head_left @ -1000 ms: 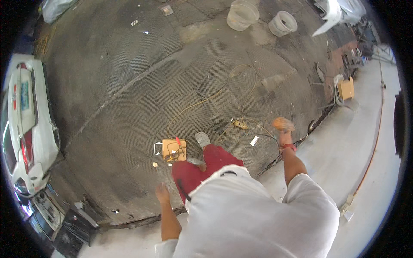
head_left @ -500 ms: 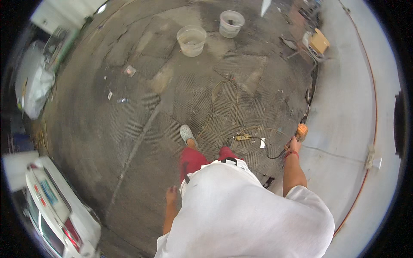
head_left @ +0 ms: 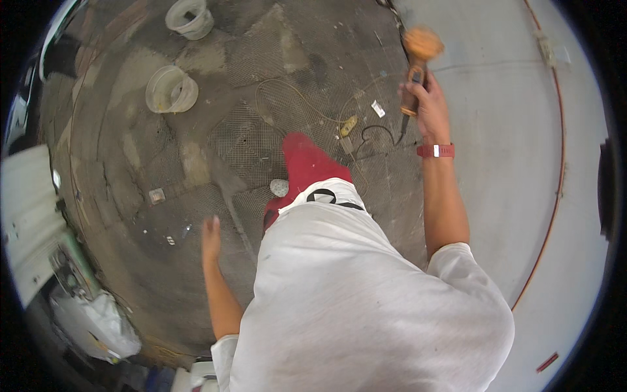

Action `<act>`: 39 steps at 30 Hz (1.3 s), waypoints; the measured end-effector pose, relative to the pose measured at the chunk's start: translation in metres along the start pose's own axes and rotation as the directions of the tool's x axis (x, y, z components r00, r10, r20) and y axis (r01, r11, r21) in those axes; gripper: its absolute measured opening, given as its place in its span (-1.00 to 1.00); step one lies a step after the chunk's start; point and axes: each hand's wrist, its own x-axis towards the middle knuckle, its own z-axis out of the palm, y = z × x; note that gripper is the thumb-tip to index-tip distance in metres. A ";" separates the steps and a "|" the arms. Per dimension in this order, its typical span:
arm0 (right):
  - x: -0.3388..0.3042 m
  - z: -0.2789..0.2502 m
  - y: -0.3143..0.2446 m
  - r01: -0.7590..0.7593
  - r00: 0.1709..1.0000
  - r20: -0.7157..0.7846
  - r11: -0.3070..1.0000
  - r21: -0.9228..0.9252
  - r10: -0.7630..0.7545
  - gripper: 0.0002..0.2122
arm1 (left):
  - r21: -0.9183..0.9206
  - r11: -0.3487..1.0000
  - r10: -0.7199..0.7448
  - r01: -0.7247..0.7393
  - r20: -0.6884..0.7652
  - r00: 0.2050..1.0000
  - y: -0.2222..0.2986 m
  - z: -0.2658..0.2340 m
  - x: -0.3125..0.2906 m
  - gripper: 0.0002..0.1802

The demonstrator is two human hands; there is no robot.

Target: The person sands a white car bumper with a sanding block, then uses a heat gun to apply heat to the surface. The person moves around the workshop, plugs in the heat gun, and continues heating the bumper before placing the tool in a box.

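My right hand [head_left: 431, 110] is wrapped round the dark and orange handle of a corded hand-held power tool [head_left: 410, 98], beside the pale wall on the right. The tool's round orange head [head_left: 422, 43] points away from me and is smeared by motion. A black cord [head_left: 403, 127] runs from its rear end down toward the floor. My left hand [head_left: 211, 238] hangs over the floor on the left with nothing in it. Its fingers look stretched out, though slightly blurred.
Two whitish plastic buckets [head_left: 171, 91] stand at the far left. A yellow cable [head_left: 287, 83] loops across the floor to a yellow socket block [head_left: 349, 125]. An orange-red line [head_left: 560, 144] runs along the wall. A clear plastic-wrapped bundle [head_left: 108, 326] lies at the lower left.
I have turned to the right, so the buckets now appear further left. My right hand has raised the power tool away from the floor; my left hand has swung outward.
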 end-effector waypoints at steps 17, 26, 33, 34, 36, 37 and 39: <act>-0.039 0.141 -0.050 0.362 0.891 0.337 0.925 -0.117 -0.306 -0.30 | -0.896 0.399 0.677 0.193 0.430 0.597 0.415 0.005 -0.039 -0.56; -0.034 0.120 0.181 -0.001 0.996 0.085 0.901 -0.434 0.042 -0.84 | -0.972 0.216 0.884 0.091 0.234 0.404 0.543 -0.128 -0.077 -0.46; -0.173 0.046 0.225 -0.761 0.648 -0.670 0.259 -0.595 0.361 -0.88 | -0.915 -0.140 0.980 -0.378 -0.183 0.081 0.599 -0.365 -0.010 -0.32; -0.191 0.038 0.218 -0.798 0.595 -0.696 0.187 -0.573 0.402 -0.86 | -0.876 -0.204 0.965 -0.438 -0.256 0.063 0.606 -0.395 -0.003 -0.35; -0.213 0.044 0.195 -0.917 0.397 -0.832 0.120 -0.381 0.388 -0.83 | -0.796 -0.263 0.934 -0.545 -0.353 0.065 0.609 -0.446 0.018 -0.43; -0.224 0.042 0.193 -0.944 0.315 -0.830 0.242 -0.224 0.460 -0.81 | -0.808 -0.252 0.939 -0.533 -0.337 0.067 0.610 -0.470 0.035 -0.47; -0.247 0.035 0.196 -0.825 0.223 -0.719 0.520 0.220 0.659 -0.75 | -0.946 -0.107 0.988 -0.307 -0.136 0.074 0.598 -0.504 0.091 -0.55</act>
